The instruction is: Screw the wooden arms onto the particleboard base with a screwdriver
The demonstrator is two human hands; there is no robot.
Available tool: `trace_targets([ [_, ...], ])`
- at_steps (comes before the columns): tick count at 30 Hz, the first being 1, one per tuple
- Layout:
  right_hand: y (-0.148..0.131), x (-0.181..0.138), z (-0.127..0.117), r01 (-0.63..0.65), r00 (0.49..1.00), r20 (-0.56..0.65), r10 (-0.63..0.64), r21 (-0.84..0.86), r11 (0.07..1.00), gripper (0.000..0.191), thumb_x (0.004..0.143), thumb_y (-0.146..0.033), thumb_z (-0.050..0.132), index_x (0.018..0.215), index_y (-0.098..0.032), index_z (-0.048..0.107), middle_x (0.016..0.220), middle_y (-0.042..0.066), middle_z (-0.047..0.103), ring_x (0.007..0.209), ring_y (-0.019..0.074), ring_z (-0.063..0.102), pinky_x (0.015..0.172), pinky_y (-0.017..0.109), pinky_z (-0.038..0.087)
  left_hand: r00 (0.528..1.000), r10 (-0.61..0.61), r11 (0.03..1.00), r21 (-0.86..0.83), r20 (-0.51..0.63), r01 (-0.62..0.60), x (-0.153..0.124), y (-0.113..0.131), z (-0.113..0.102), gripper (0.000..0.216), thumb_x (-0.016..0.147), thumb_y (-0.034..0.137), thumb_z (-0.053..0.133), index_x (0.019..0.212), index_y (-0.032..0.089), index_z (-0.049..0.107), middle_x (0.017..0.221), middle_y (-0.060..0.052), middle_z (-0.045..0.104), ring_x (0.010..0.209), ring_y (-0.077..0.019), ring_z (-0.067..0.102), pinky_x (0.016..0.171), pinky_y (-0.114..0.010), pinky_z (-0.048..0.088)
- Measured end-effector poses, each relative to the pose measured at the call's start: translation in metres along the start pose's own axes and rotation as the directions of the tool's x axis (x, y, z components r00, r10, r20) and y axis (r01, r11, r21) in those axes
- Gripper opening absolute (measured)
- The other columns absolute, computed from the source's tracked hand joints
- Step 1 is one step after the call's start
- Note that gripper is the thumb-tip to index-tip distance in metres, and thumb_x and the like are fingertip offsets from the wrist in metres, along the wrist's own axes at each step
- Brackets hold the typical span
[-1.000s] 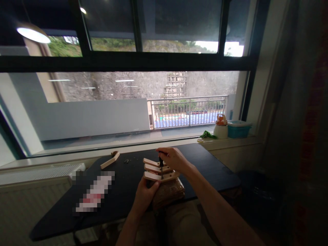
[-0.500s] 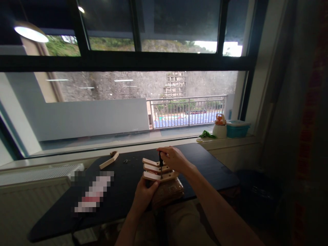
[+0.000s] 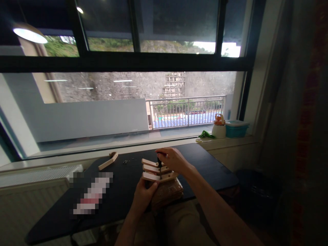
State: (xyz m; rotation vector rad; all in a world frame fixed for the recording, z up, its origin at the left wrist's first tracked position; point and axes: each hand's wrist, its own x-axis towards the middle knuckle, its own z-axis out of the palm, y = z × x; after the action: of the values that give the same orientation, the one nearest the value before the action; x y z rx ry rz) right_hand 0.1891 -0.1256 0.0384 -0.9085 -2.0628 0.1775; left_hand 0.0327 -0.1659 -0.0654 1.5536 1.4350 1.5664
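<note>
A light wooden assembly (image 3: 151,171) of stacked curved slats stands at the near edge of the black table (image 3: 205,167), on top of a brown block (image 3: 167,194). My left hand (image 3: 143,196) grips the assembly from below, fingers closed round its lower part. My right hand (image 3: 173,160) is closed on a small black-handled screwdriver (image 3: 159,167) held upright, its tip set down on the nearest slat.
A loose curved wooden piece (image 3: 109,160) and a few small dark screws (image 3: 125,161) lie farther back on the table. A blurred flat item (image 3: 91,194) lies at the left. On the window sill stand a white pot (image 3: 218,130) and a teal box (image 3: 237,129).
Hands and screwdriver keep the same place on the assembly. The view has shifted slightly to the right.
</note>
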Motion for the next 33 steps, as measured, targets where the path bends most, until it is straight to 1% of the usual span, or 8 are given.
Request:
trace_targets([
  [4, -0.003, 0.001, 0.0, 0.034, 0.999, -0.009, -0.034, 0.004, 0.999, 0.029, 0.083, -0.023, 0.046, 0.099, -0.02, 0.07, 0.091, 0.005, 0.067, 0.079, 0.014, 0.058, 0.074, 0.024, 0.041, 1.0, 0.0, 1.0, -0.008, 0.004, 0.0, 0.0, 0.001, 0.001, 0.033, 0.059, 0.034, 0.069, 0.086, 0.016, 0.066, 0.089, -0.007, 0.071, 0.09, -0.0261, 0.064, 0.084, -0.037, 0.047],
  [8, 0.0, 0.004, 0.001, 0.039, 0.999, -0.019, -0.039, 0.011, 0.999, 0.026, 0.083, -0.024, 0.048, 0.098, -0.019, 0.07, 0.09, 0.005, 0.066, 0.078, 0.0133, 0.057, 0.073, 0.023, 0.041, 1.0, 0.0, 1.0, -0.005, 0.007, 0.0, 0.0, 0.001, 0.0, 0.033, 0.058, 0.034, 0.069, 0.085, 0.015, 0.066, 0.088, -0.007, 0.072, 0.089, -0.0264, 0.064, 0.084, -0.038, 0.047],
  [14, 0.005, 0.005, 0.001, -0.001, 0.999, -0.046, 0.001, 0.018, 1.0, 0.022, 0.08, -0.027, 0.054, 0.09, -0.018, 0.071, 0.079, 0.003, 0.062, 0.07, 0.012, 0.055, 0.066, 0.022, 0.039, 1.0, 0.006, 1.0, 0.001, 0.022, -0.006, 0.0, 0.0, -0.001, 0.032, 0.061, 0.033, 0.068, 0.087, 0.015, 0.066, 0.089, -0.007, 0.071, 0.088, -0.0262, 0.064, 0.083, -0.037, 0.048],
  [19, 0.009, 0.008, 0.004, -0.036, 0.998, -0.045, 0.038, 0.047, 0.998, 0.02, 0.076, -0.033, 0.059, 0.083, -0.018, 0.07, 0.074, 0.001, 0.06, 0.066, 0.0109, 0.052, 0.062, 0.022, 0.038, 0.999, 0.017, 1.0, 0.005, 0.037, -0.017, 0.0, -0.001, -0.001, 0.032, 0.062, 0.033, 0.067, 0.089, 0.016, 0.065, 0.091, -0.007, 0.071, 0.091, -0.0263, 0.064, 0.084, -0.037, 0.047],
  [22, 0.012, 0.01, 0.009, -0.06, 0.998, -0.032, 0.062, 0.061, 0.996, 0.023, 0.075, -0.037, 0.059, 0.078, -0.016, 0.068, 0.066, -0.001, 0.059, 0.062, 0.0099, 0.05, 0.057, 0.022, 0.036, 0.999, 0.018, 1.0, 0.01, 0.037, -0.018, 0.0, -0.001, -0.001, 0.031, 0.063, 0.033, 0.067, 0.089, 0.016, 0.065, 0.09, -0.006, 0.071, 0.09, -0.0265, 0.064, 0.084, -0.038, 0.047],
  [26, 0.013, 0.011, 0.011, -0.094, 0.996, -0.002, 0.094, 0.054, 0.994, 0.027, 0.077, -0.04, 0.055, 0.077, -0.016, 0.066, 0.061, -0.002, 0.057, 0.056, 0.0085, 0.047, 0.052, 0.02, 0.033, 0.999, 0.013, 1.0, 0.007, 0.032, -0.013, 0.0, 0.0, -0.001, 0.03, 0.062, 0.033, 0.067, 0.087, 0.017, 0.066, 0.09, -0.006, 0.071, 0.09, -0.026, 0.064, 0.085, -0.038, 0.047],
  [30, 0.009, 0.012, 0.006, -0.099, 0.994, 0.034, 0.099, 0.0, 0.995, 0.024, 0.078, -0.036, 0.052, 0.078, -0.016, 0.066, 0.06, -0.002, 0.056, 0.054, 0.008, 0.044, 0.051, 0.021, 0.029, 1.0, -0.004, 1.0, 0.002, 0.012, 0.004, 0.001, 0.0, 0.0, 0.031, 0.06, 0.033, 0.068, 0.086, 0.016, 0.066, 0.089, -0.006, 0.071, 0.089, -0.026, 0.064, 0.084, -0.038, 0.048],
  [33, 0.005, 0.014, 0.0, -0.072, 0.994, 0.084, 0.076, -0.049, 0.996, 0.023, 0.078, -0.032, 0.05, 0.082, -0.018, 0.068, 0.06, -0.002, 0.057, 0.054, 0.0084, 0.043, 0.051, 0.021, 0.028, 1.0, -0.017, 1.0, -0.002, -0.001, 0.017, 0.001, -0.001, 0.0, 0.032, 0.059, 0.033, 0.069, 0.085, 0.015, 0.066, 0.089, -0.007, 0.071, 0.089, -0.0268, 0.064, 0.083, -0.039, 0.048],
])
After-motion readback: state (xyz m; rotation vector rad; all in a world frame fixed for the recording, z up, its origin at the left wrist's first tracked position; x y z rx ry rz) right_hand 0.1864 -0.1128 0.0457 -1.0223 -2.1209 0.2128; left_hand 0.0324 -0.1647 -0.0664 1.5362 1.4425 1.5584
